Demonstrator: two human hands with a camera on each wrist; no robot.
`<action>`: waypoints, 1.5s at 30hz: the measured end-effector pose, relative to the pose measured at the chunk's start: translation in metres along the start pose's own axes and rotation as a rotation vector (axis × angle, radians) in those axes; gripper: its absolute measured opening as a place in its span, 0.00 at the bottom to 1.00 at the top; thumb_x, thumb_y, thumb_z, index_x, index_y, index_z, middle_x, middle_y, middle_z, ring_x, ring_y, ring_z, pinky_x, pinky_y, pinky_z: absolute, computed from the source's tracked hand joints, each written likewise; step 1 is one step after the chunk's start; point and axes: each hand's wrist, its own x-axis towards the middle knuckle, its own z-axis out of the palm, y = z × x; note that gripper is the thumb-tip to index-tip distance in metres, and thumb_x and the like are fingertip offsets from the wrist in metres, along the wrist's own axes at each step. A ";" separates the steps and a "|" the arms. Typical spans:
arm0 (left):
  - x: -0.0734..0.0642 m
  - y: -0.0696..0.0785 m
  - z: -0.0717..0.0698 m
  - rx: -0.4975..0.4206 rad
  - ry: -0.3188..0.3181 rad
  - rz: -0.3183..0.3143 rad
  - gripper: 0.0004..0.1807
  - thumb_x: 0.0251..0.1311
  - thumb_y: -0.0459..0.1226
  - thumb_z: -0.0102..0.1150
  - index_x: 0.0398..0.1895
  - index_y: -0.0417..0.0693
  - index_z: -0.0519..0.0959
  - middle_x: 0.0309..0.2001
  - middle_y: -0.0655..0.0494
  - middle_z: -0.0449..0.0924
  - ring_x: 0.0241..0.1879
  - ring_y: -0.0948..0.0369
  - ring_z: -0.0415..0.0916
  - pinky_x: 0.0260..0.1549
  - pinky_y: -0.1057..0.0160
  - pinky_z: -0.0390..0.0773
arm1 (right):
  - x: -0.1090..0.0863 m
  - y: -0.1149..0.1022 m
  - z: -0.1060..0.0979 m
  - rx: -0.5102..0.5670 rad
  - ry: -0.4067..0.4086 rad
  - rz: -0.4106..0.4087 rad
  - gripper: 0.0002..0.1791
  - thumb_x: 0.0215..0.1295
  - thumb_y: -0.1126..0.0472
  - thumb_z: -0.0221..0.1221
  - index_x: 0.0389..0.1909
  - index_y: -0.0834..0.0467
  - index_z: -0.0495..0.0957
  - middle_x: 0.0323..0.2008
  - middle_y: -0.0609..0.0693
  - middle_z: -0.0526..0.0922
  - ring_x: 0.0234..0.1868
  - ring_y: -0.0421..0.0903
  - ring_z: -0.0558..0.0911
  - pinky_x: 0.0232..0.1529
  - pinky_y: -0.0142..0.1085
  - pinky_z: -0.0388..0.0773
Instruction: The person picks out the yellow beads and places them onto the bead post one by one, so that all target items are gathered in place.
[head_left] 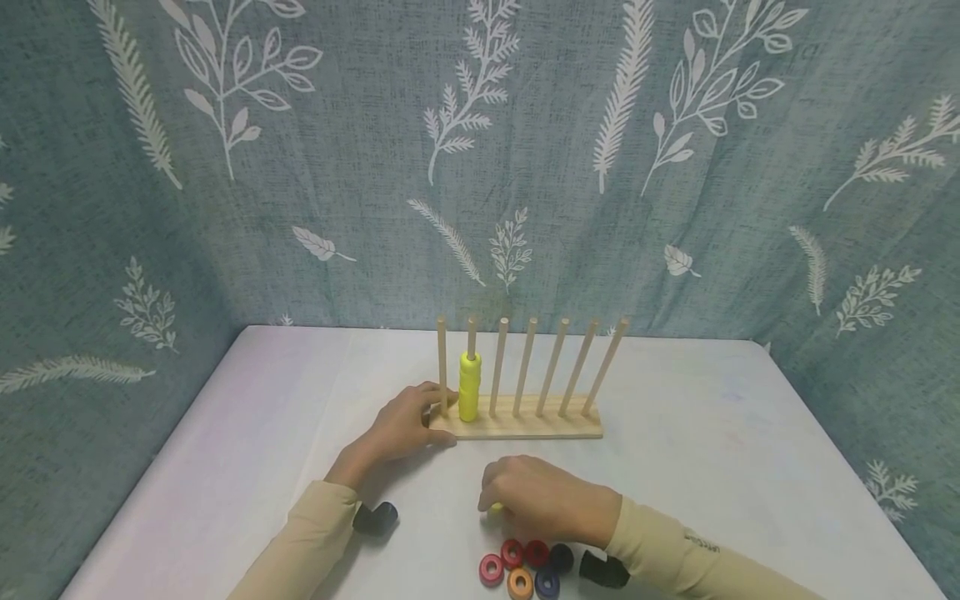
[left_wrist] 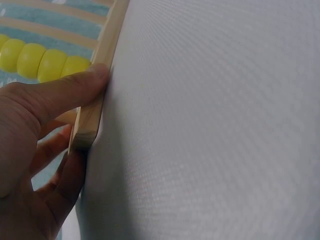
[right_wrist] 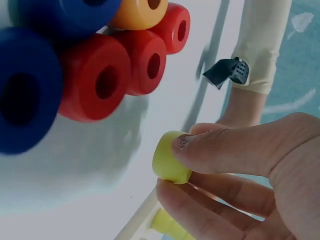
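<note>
My left hand (head_left: 405,423) grips the left end of a wooden peg board (head_left: 517,428), thumb along its front edge and fingers behind. Several upright pegs stand in the board. A stack of yellow beads (head_left: 469,387) sits on the second peg from the left; the other pegs are bare. In front of the board my right hand (head_left: 543,496) pinches one yellow bead (right_wrist: 171,158) between thumb and fingertips, held above the white table. Near that wrist lie red beads (right_wrist: 95,77), an orange bead (head_left: 520,583) and dark blue beads (right_wrist: 20,90).
The white table (head_left: 712,467) reaches back to a blue-green curtain (head_left: 360,150) with white leaf prints, which also hangs at both sides. A black wrist camera (head_left: 375,518) is strapped at the left sleeve, another (head_left: 603,570) at the right.
</note>
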 end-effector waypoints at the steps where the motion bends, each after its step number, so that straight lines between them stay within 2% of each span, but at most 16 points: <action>1: 0.000 0.000 0.000 -0.002 0.001 -0.002 0.33 0.45 0.43 0.80 0.59 0.50 0.81 0.58 0.54 0.79 0.59 0.50 0.73 0.57 0.46 0.72 | 0.000 0.000 -0.001 -0.008 0.003 -0.002 0.13 0.53 0.72 0.69 0.36 0.53 0.89 0.33 0.40 0.84 0.37 0.30 0.79 0.41 0.23 0.76; 7: 0.000 0.000 0.001 -0.002 0.002 -0.018 0.34 0.45 0.44 0.80 0.59 0.52 0.81 0.58 0.55 0.78 0.60 0.50 0.73 0.57 0.46 0.73 | -0.002 -0.002 -0.005 -0.027 0.016 -0.010 0.14 0.53 0.74 0.66 0.36 0.53 0.89 0.32 0.41 0.84 0.36 0.31 0.79 0.41 0.24 0.76; 13: 0.000 -0.001 0.001 -0.003 0.007 -0.007 0.33 0.45 0.44 0.80 0.59 0.51 0.81 0.58 0.55 0.79 0.60 0.49 0.73 0.57 0.45 0.73 | -0.003 -0.004 -0.015 -0.060 0.041 -0.018 0.17 0.52 0.76 0.65 0.38 0.55 0.89 0.34 0.41 0.84 0.38 0.33 0.81 0.43 0.24 0.77; 20: -0.001 -0.003 0.002 0.000 0.013 0.004 0.34 0.45 0.43 0.80 0.59 0.51 0.81 0.58 0.54 0.79 0.60 0.49 0.73 0.57 0.46 0.73 | -0.004 -0.004 -0.024 -0.067 0.067 -0.041 0.16 0.51 0.76 0.65 0.36 0.55 0.89 0.32 0.43 0.84 0.36 0.32 0.80 0.39 0.22 0.76; 29: -0.001 -0.001 0.001 -0.006 0.011 -0.014 0.34 0.45 0.42 0.80 0.59 0.51 0.81 0.58 0.54 0.79 0.58 0.50 0.74 0.55 0.46 0.74 | -0.007 -0.004 -0.040 -0.069 0.086 -0.004 0.14 0.55 0.74 0.67 0.41 0.57 0.89 0.39 0.45 0.85 0.43 0.37 0.82 0.45 0.26 0.78; 45: 0.000 -0.001 0.001 -0.011 0.006 -0.002 0.33 0.45 0.43 0.80 0.59 0.51 0.81 0.58 0.54 0.79 0.58 0.49 0.74 0.55 0.45 0.74 | -0.008 -0.004 -0.064 -0.101 0.136 0.012 0.14 0.58 0.74 0.66 0.43 0.58 0.88 0.40 0.48 0.85 0.43 0.41 0.83 0.43 0.28 0.80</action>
